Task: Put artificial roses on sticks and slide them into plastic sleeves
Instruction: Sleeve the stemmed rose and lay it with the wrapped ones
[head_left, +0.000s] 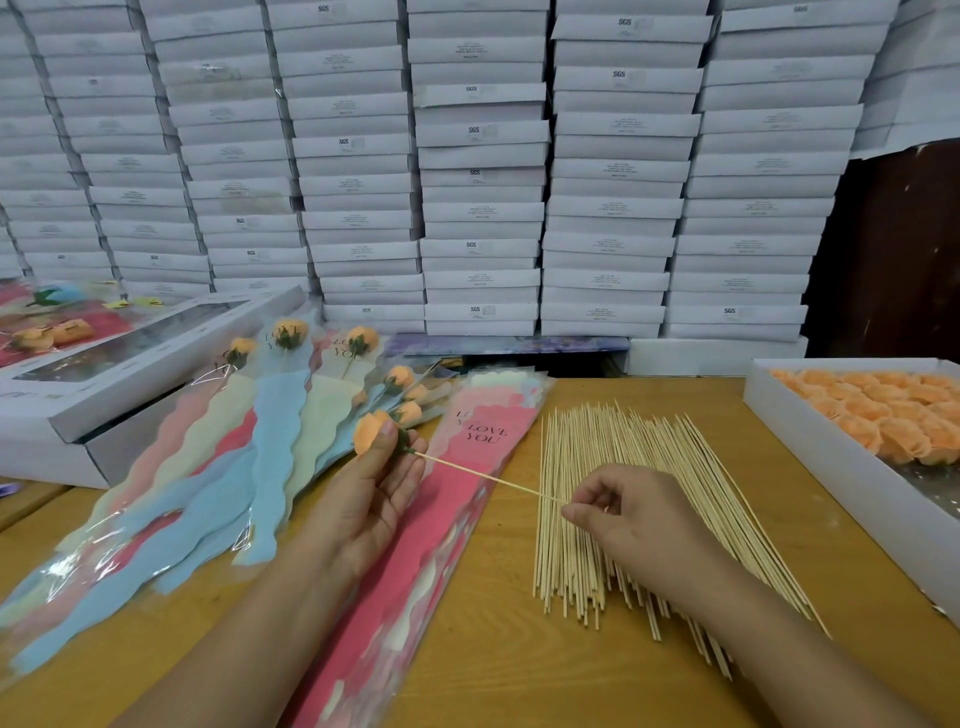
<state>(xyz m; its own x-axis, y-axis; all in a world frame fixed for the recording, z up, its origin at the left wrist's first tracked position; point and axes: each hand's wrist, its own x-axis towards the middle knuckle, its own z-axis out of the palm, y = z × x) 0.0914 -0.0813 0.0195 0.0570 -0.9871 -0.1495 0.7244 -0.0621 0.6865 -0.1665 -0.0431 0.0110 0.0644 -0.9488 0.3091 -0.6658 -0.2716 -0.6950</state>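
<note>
rose tray (810, 431): cut off right | box labels (480, 52): too blurred to read

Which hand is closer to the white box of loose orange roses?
Right. The right hand pinches the stick over the stick pile, nearer the box; the left hand, holding the rose, is farther left.

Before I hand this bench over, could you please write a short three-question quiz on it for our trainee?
1. True or false: the left hand holds a blue rose.
2. What do the right hand's fingers pinch?
3. The box of loose roses sits where? A) right of the pile of sticks B) on the pink sleeves C) left of the filled sleeves

Key: 1. False, the rose is orange. 2. The stick entering that rose. 3. A.
</note>
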